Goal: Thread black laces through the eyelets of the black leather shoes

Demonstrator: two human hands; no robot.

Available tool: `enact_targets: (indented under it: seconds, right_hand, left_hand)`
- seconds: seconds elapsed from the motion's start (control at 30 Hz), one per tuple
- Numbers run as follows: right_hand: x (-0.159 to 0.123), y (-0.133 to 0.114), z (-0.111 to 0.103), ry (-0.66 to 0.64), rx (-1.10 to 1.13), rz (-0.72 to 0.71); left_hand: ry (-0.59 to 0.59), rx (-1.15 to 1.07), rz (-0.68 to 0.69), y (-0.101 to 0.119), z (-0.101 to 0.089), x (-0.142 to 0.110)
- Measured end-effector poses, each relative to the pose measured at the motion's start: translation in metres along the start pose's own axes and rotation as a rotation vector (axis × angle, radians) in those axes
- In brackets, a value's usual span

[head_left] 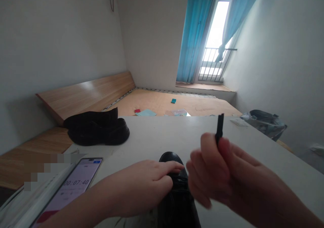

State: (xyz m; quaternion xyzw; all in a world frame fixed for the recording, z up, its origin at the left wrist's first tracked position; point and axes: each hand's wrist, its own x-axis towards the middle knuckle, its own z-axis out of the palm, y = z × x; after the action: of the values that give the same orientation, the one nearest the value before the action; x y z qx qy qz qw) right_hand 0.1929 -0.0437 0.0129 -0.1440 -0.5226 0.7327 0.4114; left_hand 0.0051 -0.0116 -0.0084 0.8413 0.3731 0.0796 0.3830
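A black shoe (177, 211) stands on the white table in front of me, its toe pointing away. My left hand (154, 180) lies over the shoe's left side and grips it, with the fingers reaching across its top near some dark bands. To the right of the shoe, my right hand (215, 174) is closed in a pinch. Out of its top sticks a short, flat black strip (220, 126); whether it is a lace or a strap I cannot tell. The strip's lower part is hidden in the fist, and the lower fingers are slightly blurred.
More black footwear (98, 128) lies at the table's far left. A phone (76, 184) showing a timer rests by my left forearm. Beyond the white table (157, 133) is a bed (157, 98) with small items. A bag-lined bin (268, 123) stands at right.
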Motion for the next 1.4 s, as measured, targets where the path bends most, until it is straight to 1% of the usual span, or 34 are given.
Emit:
enact_targets:
  seconds: [0.03, 0.07, 0.13, 0.17, 0.23, 0.27, 0.33, 0.43, 0.5, 0.57, 0.67, 0.73, 0.83, 0.9, 0.97, 1.03, 1.13, 1.2, 1.27, 1.3, 1.33, 1.4]
  right_hand:
    - [0.005, -0.001, -0.006, 0.069, -0.088, -0.081]
    - [0.010, -0.001, -0.012, 0.147, -0.189, -0.132]
    - [0.017, 0.000, -0.026, 0.295, -0.345, -0.181]
    - [0.021, 0.002, -0.032, 0.362, -0.383, -0.175]
    - [0.025, 0.005, -0.042, 0.465, -0.408, -0.119]
    - [0.027, 0.006, -0.045, 0.495, -0.406, -0.079]
    - [0.030, 0.008, -0.049, 0.512, -0.378, -0.001]
    - [0.032, 0.009, -0.050, 0.488, -0.323, 0.058]
    - [0.032, 0.007, -0.050, 0.472, -0.323, 0.061]
    - [0.031, 0.006, -0.051, 0.449, -0.326, 0.068]
    - [0.031, 0.003, -0.055, 0.426, -0.295, 0.105]
    - [0.031, 0.002, -0.060, 0.420, -0.263, 0.134]
    - [0.032, -0.001, -0.070, 0.415, -0.251, 0.162]
    - [0.031, -0.005, -0.076, 0.400, -0.303, 0.171]
    - [0.028, -0.013, -0.079, 0.334, -0.407, 0.173]
    - [0.022, -0.024, -0.076, 0.178, -0.504, 0.204]
    - [0.011, -0.038, -0.061, -0.119, -0.665, 0.329]
    - [0.005, -0.040, -0.050, -0.243, -0.852, 0.405]
    - [0.004, -0.035, -0.044, -0.288, -1.015, 0.430]
    - [0.005, -0.031, -0.043, -0.294, -1.037, 0.445]
    - [0.006, -0.026, -0.044, -0.288, -1.019, 0.468]
    - [0.011, -0.015, -0.047, -0.228, -0.930, 0.528]
  left_hand:
    - [-0.024, -0.043, -0.016, 0.000, -0.001, 0.001]
    - [-0.015, -0.091, -0.029, 0.001, -0.001, 0.001]
    - [0.029, -0.208, -0.017, 0.006, -0.002, 0.001]
    - [0.038, -0.277, 0.001, 0.008, -0.001, 0.000]
    - [0.010, -0.409, 0.023, 0.012, 0.001, -0.001]
    - [-0.011, -0.455, 0.020, 0.013, 0.003, -0.002]
    - [-0.030, -0.488, -0.004, 0.012, 0.007, -0.001]
    - [0.015, -0.436, -0.025, 0.006, 0.014, 0.005]
    - [0.072, -0.381, -0.034, 0.003, 0.017, 0.009]
    - [0.097, -0.363, -0.036, 0.003, 0.018, 0.013]
    - [0.105, -0.463, -0.059, 0.007, 0.016, 0.013]
    - [0.137, -0.540, -0.091, 0.010, 0.016, 0.013]
    - [0.232, -0.614, -0.099, 0.009, 0.017, 0.015]
    - [0.302, -0.690, -0.084, 0.005, 0.017, 0.018]
    - [0.342, -0.787, -0.083, -0.001, 0.016, 0.021]
    - [0.350, -0.874, -0.093, -0.007, 0.014, 0.023]
    - [0.283, -0.999, -0.078, -0.012, 0.010, 0.024]
    - [0.212, -1.027, -0.041, -0.012, 0.007, 0.022]
    - [0.177, -0.955, 0.009, -0.010, 0.004, 0.018]
    - [0.177, -0.887, 0.036, -0.008, 0.003, 0.016]
    - [0.179, -0.810, 0.064, -0.006, 0.002, 0.013]
    - [0.189, -0.651, 0.115, -0.001, 0.000, 0.008]
